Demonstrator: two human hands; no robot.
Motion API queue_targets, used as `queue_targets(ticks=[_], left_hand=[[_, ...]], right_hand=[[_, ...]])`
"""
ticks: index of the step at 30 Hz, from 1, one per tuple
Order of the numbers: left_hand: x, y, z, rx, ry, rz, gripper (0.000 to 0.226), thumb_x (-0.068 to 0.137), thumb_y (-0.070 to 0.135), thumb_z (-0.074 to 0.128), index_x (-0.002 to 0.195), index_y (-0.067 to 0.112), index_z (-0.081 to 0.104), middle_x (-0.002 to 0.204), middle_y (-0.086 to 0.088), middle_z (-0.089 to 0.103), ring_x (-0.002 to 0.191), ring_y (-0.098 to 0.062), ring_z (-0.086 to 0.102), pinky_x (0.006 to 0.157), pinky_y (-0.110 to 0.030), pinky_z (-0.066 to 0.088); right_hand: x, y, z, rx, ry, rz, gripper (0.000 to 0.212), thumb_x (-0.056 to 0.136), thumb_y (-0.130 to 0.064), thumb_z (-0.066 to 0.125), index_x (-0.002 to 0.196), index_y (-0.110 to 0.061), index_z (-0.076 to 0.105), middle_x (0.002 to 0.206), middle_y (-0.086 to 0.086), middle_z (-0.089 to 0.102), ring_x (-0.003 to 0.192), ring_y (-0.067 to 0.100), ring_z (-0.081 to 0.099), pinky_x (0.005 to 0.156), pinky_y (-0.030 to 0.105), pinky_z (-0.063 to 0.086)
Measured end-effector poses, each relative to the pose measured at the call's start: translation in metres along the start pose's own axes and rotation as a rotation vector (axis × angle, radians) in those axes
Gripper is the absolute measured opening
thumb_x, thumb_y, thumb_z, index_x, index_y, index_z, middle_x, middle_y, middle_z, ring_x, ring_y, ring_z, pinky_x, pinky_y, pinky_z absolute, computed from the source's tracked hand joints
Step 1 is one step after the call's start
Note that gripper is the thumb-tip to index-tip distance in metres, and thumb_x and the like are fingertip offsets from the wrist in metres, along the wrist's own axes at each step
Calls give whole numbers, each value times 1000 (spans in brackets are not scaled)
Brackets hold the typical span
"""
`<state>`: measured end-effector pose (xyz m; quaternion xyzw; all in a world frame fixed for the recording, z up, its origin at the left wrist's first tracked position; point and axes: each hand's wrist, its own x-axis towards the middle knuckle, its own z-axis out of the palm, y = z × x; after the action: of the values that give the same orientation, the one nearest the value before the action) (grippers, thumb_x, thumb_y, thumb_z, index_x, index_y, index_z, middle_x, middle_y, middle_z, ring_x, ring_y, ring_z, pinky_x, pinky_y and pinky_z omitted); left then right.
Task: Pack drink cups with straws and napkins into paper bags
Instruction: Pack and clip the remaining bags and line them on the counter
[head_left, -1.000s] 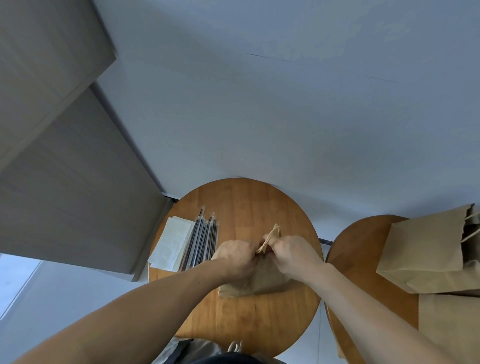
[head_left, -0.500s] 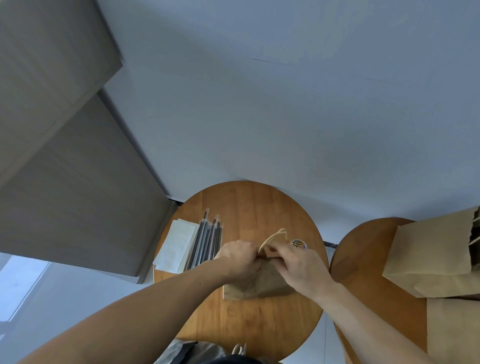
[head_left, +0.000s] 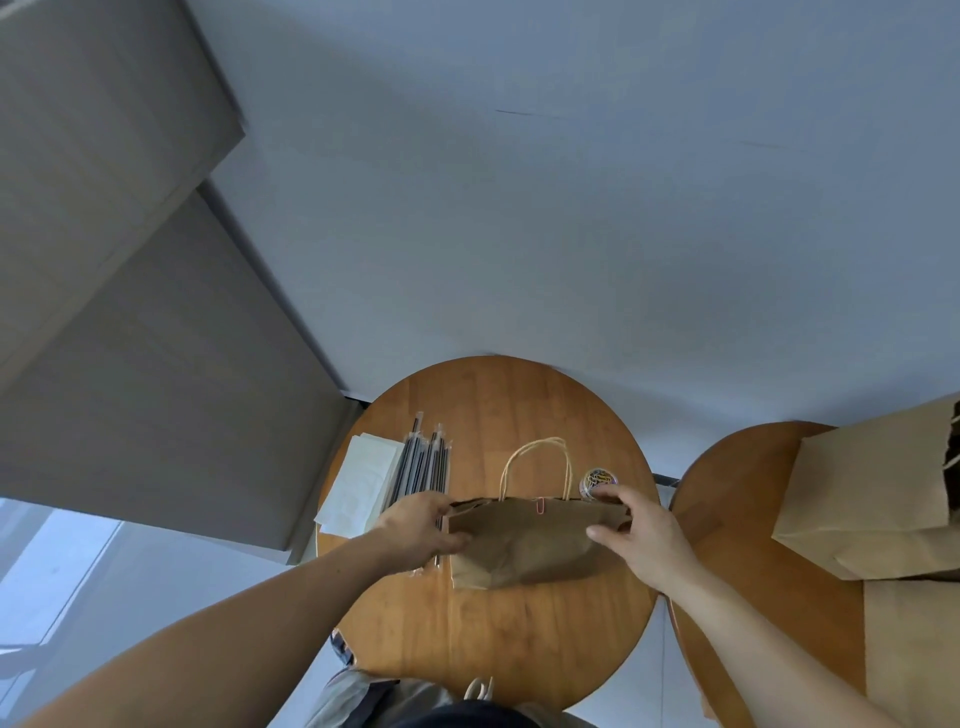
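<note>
both bare forearms enter from the lower edge and converge forward. left hand (head_left: 421, 530) grips the left end of the paper bag (head_left: 524, 543), thumb on the near face, fingers curled round the top edge. right hand (head_left: 641, 538) grips the right end, thumb on the near face, fingers curved over the top. the hands are well apart.
</note>
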<state>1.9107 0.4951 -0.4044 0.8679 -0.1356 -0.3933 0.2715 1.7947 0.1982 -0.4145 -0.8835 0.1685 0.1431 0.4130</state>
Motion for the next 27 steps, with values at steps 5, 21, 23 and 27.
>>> queue_targets(ticks=[5, 21, 23, 27], left_hand=[[-3, 4, 5, -9, 15, -36, 17, 95, 38, 63, 107, 31, 71, 74, 20, 61, 67, -3, 60, 51, -9, 38], [-46, 17, -51, -225, 274, 90, 12, 97, 38, 60, 90, 38, 69, 84, 14, 72, 83, -8, 65, 74, -29, 52], [-60, 23, -69, -306, 332, 155, 17, 98, 35, 59, 107, 28, 72, 101, 7, 74, 98, -13, 66, 90, -35, 53], [-98, 33, -111, -425, 443, 279, 19, 99, 30, 58, 110, 20, 71, 102, 6, 74, 95, -18, 69, 87, -38, 56]], right_hand=[[5, -1, 2, 129, 70, 30, 39, 81, -27, 80, 108, -44, 57, 104, -27, 61, 97, -3, 59, 76, 12, 46], [-19, -69, 1, 155, 397, -105, 13, 88, -31, 71, 84, -37, 60, 76, -13, 68, 73, -1, 63, 58, 13, 49], [-21, -95, -3, 230, 473, -115, 11, 88, -30, 72, 86, -35, 62, 79, -11, 70, 68, 1, 65, 54, 15, 49], [-28, -159, -9, 361, 637, -178, 12, 88, -25, 73, 82, -31, 63, 81, -14, 72, 74, 2, 67, 68, 20, 51]])
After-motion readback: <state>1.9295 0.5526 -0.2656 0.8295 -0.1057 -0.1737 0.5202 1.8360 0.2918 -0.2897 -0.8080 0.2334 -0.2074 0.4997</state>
